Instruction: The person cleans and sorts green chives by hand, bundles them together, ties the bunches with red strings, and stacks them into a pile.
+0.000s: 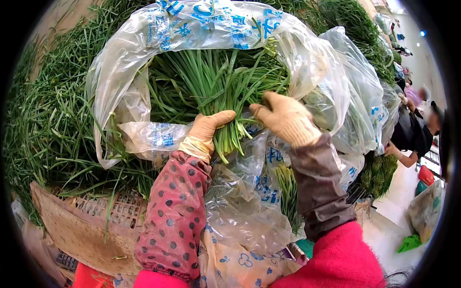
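My left hand [204, 130], in a tan glove, grips a bunch of green garlic chives [218, 89] near its pale cut ends. The leaves fan out away from me over more chives [165, 91] inside a clear plastic bag [113, 72] with blue print. Just right of the stems is my right hand [287, 117], also gloved and slightly blurred. Its fingers are curled in, and whatever they may pinch is hidden. Below the hands, crumpled clear plastic [235, 192] lies across the front, with another small chive bundle [287, 192] beside it.
Loose chives [62, 110] are heaped at left, above a plastic crate [110, 209] and a worn brown board [81, 225]. More bagged greens [355, 105] stand at right. Farther right, a person in dark clothing [413, 132] is near dark green bundles [379, 175].
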Demonstrator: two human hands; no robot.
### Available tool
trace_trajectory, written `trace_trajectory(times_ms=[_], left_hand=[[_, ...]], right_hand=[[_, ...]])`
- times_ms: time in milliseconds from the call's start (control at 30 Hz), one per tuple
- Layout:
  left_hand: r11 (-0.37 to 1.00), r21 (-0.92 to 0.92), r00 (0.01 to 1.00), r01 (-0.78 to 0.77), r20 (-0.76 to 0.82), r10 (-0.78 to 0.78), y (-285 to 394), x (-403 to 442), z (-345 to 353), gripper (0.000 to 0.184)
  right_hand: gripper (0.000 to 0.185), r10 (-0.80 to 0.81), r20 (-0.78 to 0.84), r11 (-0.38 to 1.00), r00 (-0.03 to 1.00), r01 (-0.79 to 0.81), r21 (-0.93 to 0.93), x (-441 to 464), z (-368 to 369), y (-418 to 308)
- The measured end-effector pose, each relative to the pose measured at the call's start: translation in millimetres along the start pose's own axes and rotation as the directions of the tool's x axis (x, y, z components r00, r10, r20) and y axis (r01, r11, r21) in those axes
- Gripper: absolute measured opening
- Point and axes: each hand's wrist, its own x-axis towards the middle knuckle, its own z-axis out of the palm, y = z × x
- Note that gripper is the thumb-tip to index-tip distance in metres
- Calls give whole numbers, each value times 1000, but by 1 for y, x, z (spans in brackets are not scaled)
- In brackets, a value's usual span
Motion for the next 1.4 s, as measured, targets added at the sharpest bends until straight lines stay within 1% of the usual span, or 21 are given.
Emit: trace_trajectory(times_ms=[67, 167, 200, 267, 367, 400, 433, 467, 533, 567, 633, 667, 700, 733, 800, 933, 1100, 1200, 1233, 1333, 1400], left_hand=[[998, -10, 998, -66, 22, 66, -3, 2, -1, 23], [999, -40, 998, 21, 60, -19, -4, 5, -8, 24], [995, -66, 991, 78, 114, -71, -4, 7, -11, 26], [986, -28, 968, 164, 195, -156, -1, 5, -18, 31], [995, 50, 969, 81, 231, -91, 0, -17, -17, 37], [996, 57, 956, 75, 278, -88, 0, -21, -14, 43], [999, 0, 944, 44, 328, -42, -4, -20, -11, 45], [998, -39, 966, 44, 256, -32, -6, -19, -11, 42], [995, -42, 963, 88, 258, -74, -5, -12, -13, 35], [995, -42, 963, 89, 259, -75, -7, -10, -13, 35], [982, -120, 972, 146, 200, -120, -5, -8, -13, 31], [977, -142, 981, 158, 135, -139, -6, -8, -13, 29], [982, -91, 982, 163, 110, -153, -4, -7, -14, 29], [985, -37, 983, 169, 75, -166, 0, -9, -17, 29], [987, 18, 987, 162, -10, -162, 6, -22, -6, 27], [985, 76, 988, 156, -4, -156, 14, -41, -12, 26], [961, 142, 972, 236, -59, -229, 29, -113, -27, 34], [969, 240, 998, 54, -39, -45, 42, -166, -25, 56], [960, 272, 996, 71, -70, -54, 47, -188, -28, 56], [908, 417, 994, 46, -109, 0, 60, -271, -50, 46], [943, 332, 978, -3, -196, 72, 60, -338, -55, 53]], right_hand=[[51, -20, 55, 997, 998, 16, 73, 5, 13, 3], [42, -63, -50, 977, 997, 71, 200, 1, 37, 3], [50, -93, -22, 977, 995, 96, 192, -3, 44, -3], [59, -234, -200, 971, 951, 220, -91, -18, 68, -20], [66, -271, -206, 947, 940, 222, -230, -37, 86, -38], [63, -383, -165, 833, 909, 263, -487, -42, 86, -36], [57, -396, -93, 866, 913, 338, -369, -33, 92, -35], [57, -330, 199, 925, 923, 359, -128, -30, 65, -41], [58, -175, 539, 907, 824, 348, -237, -31, 31, -53], [58, -173, 539, 908, 824, 346, -237, -31, 28, -51], [62, -231, 525, 901, 819, 384, -204, -36, 13, -47], [58, -162, 376, 941, 912, 258, -219, -42, 0, -40], [41, -231, 293, 943, 928, 288, -169, -29, -4, -25], [39, -237, 3, 954, 972, 233, -187, -33, -16, -16], [50, -375, -500, 839, 780, 57, -541, -2, 7, -3], [75, -440, -323, 813, 838, 219, -540, 72, 57, -1], [66, -464, -312, 854, 829, 326, -406, 97, 67, 9], [80, -397, -282, 869, 873, 259, -422, 100, 68, 5], [93, -308, -146, 891, 940, 231, -391, 104, 59, 0], [102, -315, -225, 911, 922, 227, -344, 105, 66, 4], [100, -280, -167, 923, 945, 217, -316, 80, 40, -10]])
